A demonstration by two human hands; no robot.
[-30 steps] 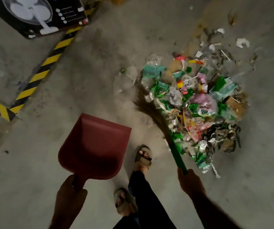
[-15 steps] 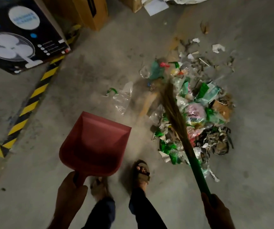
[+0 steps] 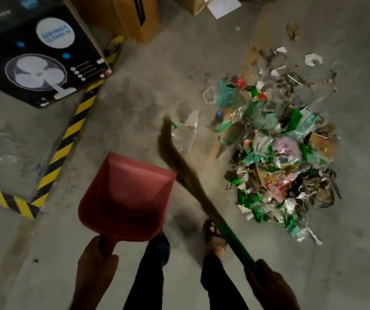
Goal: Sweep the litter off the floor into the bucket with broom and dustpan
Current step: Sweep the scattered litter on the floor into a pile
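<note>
Left hand (image 3: 94, 262) grasps red dustpan (image 3: 126, 195) handle; right hand (image 3: 266, 285) grasps broom (image 3: 188, 173). Clear bag (image 3: 185, 136) beside bristles, litter pile (image 3: 278, 153) right. Fan box (image 3: 38, 57), striped curb (image 3: 67, 139) left.

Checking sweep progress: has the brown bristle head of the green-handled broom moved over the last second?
Yes. The brown bristle head has swung left, off the pile of colourful litter, and now reaches a stray clear plastic wrapper beyond the red plastic dustpan.
</note>
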